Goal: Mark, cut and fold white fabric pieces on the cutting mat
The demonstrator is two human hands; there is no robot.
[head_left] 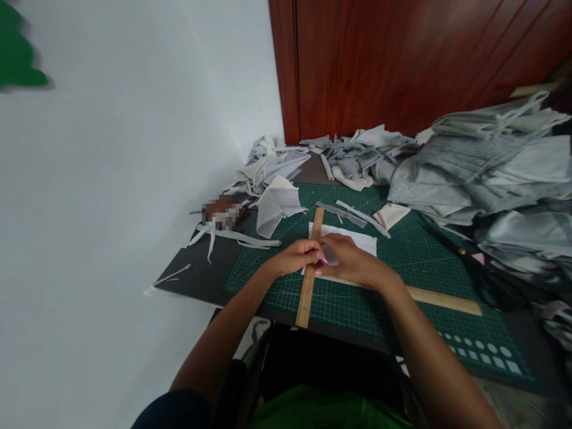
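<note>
A wooden ruler [305, 301] lies lengthwise over a white piece of cloth [364, 241] on the green cutting mat [268, 286]. My left hand [297, 257] is above the ruler, its fingers curled closed near the right hand's fingertips. Something small and pale shows at those fingertips, too small to name. My right hand [353, 260] rests arched on the cloth, thumb and fingers apart, the fingertips reaching the ruler's right edge. A greyish patch shows under its palm, partly hidden. A second wooden ruler [444, 300] extends from beneath the right forearm.
Grey and white fabric is heaped at the back left [279, 164], with a larger fabric pile [469, 167] on the right. Cut strips [363, 217] lie beyond the cloth. Black-handled scissors [480, 271] are at the right. A white wall [134, 179] borders the left side.
</note>
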